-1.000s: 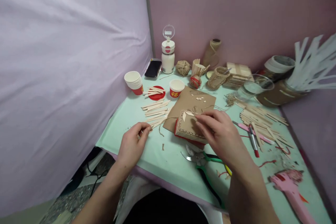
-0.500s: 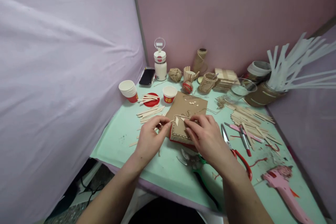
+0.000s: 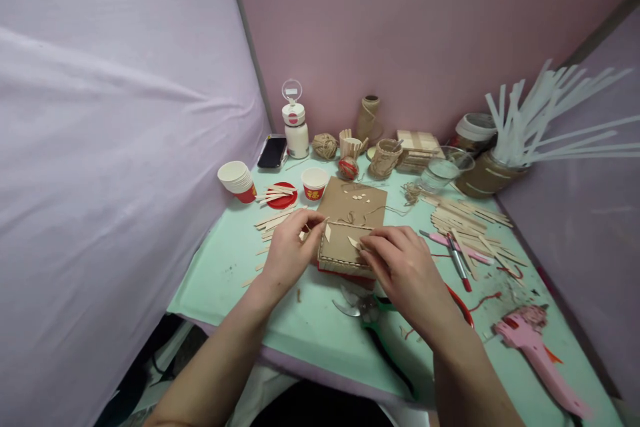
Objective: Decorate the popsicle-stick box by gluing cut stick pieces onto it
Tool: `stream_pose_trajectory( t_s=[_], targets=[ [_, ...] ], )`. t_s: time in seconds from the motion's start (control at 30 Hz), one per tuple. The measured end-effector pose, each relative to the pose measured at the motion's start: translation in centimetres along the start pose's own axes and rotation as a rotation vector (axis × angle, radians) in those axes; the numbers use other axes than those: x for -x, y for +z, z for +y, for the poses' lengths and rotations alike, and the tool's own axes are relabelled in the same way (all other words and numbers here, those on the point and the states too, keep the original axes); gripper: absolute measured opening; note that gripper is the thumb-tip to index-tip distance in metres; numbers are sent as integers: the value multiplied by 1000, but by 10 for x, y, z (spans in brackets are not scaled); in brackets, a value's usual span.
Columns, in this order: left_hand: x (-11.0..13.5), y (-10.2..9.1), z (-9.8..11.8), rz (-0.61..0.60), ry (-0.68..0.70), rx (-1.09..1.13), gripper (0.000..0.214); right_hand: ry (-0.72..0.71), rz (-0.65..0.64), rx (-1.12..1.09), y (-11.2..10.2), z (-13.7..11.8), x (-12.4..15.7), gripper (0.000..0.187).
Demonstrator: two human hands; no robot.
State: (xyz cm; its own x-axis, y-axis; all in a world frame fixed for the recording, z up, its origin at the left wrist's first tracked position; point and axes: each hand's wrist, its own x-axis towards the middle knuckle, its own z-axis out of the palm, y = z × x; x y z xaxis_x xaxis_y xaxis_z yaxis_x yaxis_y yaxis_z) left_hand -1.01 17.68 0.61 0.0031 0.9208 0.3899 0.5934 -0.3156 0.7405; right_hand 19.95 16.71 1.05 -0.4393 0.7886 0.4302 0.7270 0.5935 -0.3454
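A small cardboard box (image 3: 343, 238) with twine-trimmed edges and a red base lies between my hands. At its far left corner my left hand (image 3: 293, 247) is closed, thumb against fingertips; what sits in that pinch is too small to make out. My right hand (image 3: 400, 263) pinches a small pointed wooden piece (image 3: 355, 242) over the box top. Another slanted wooden piece (image 3: 328, 233) rests on the top near the left edge. Behind the box is a brown cardboard sheet (image 3: 333, 197) bearing small wood chips (image 3: 358, 197) and loose twine (image 3: 353, 217).
Green-handled pruning shears (image 3: 370, 313) lie in front of the box. A pink glue gun (image 3: 535, 353), a red-capped marker (image 3: 460, 263) and craft sticks (image 3: 457, 220) are on the right. Paper cups (image 3: 237, 180), a bottle (image 3: 296, 133) and a twine ball (image 3: 325, 146) stand behind.
My right hand has drawn back to the right, and the pointed wooden piece has come away from the far edge of the box top. The left hand stays at the corner. The view has shifted slightly.
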Motion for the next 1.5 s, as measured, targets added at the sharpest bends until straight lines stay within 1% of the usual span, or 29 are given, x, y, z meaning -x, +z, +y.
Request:
stream_pose_trajectory(
  t_s=[0.07, 0.13, 0.17, 0.27, 0.33, 0.37, 0.4, 0.47, 0.57, 0.63, 0.73, 0.8, 0.87, 0.9, 0.97, 1.07, 1.13, 1.17, 1.23, 1.3, 1.4, 1.5],
  targets=[
    [0, -2, -1, 20, -52, 43, 10, 5, 1, 2, 1, 0, 0, 17],
    [-1, -4, -1, 24, -149, 145, 10, 22, -10, 6, 3, 0, 1, 16],
    [-1, -5, -2, 8, -217, 219, 11, 32, -20, 8, 4, 0, 1, 15],
    [-1, -8, -3, -87, -426, 469, 16, 63, -52, 12, 8, -1, 1, 12],
    [0, -10, -5, -130, -503, 577, 20, 81, -70, 11, 10, -1, 0, 12],
    [1, -10, -7, -131, -520, 606, 22, 87, -75, 8, 10, -1, 0, 12],
    [1, -11, -8, -123, -524, 613, 24, 91, -78, 5, 11, -1, 0, 12],
    [1, -11, -10, -109, -501, 559, 25, 91, -75, -1, 13, -1, -1, 12],
    [1, -12, -10, -143, -423, 385, 19, 90, -65, -1, 16, 0, -1, 15],
    [1, -11, -9, -160, -334, 239, 15, 89, -50, 4, 17, 0, -2, 19],
    [1, -9, -5, -118, -135, 11, 10, 84, -27, 15, 19, -1, -3, 21],
    [3, -8, -4, -88, -59, -45, 10, 84, -24, 28, 19, -2, -4, 21],
    [4, -7, -3, -71, -82, -3, 12, 82, -25, 39, 19, -2, -5, 21],
    [4, -6, -3, -66, -125, 44, 14, 82, -24, 39, 19, -2, -5, 20],
    [4, -7, -3, -71, -262, 180, 16, 87, -24, 30, 20, -1, -6, 18],
    [3, -9, -2, -155, -480, 435, 13, 114, -20, 19, 20, -1, -8, 16],
    [1, -10, -1, -198, -545, 524, 14, 124, -27, 14, 21, 0, -9, 17],
    [1, -10, -1, -198, -557, 520, 14, 128, -32, 4, 21, 0, -9, 17],
    [0, -10, -2, -164, -558, 438, 14, 139, -30, -32, 21, -1, -10, 16],
    [0, -8, -2, -111, -513, 285, 14, 159, 1, -78, 20, -2, -12, 13],
    [3, -5, 0, -44, -368, -3, 15, 182, 59, -144, 18, -3, -13, 10],
    [5, 1, 3, -59, -206, -246, 20, 174, 60, -171, 18, -4, -14, 12]
  ],
)
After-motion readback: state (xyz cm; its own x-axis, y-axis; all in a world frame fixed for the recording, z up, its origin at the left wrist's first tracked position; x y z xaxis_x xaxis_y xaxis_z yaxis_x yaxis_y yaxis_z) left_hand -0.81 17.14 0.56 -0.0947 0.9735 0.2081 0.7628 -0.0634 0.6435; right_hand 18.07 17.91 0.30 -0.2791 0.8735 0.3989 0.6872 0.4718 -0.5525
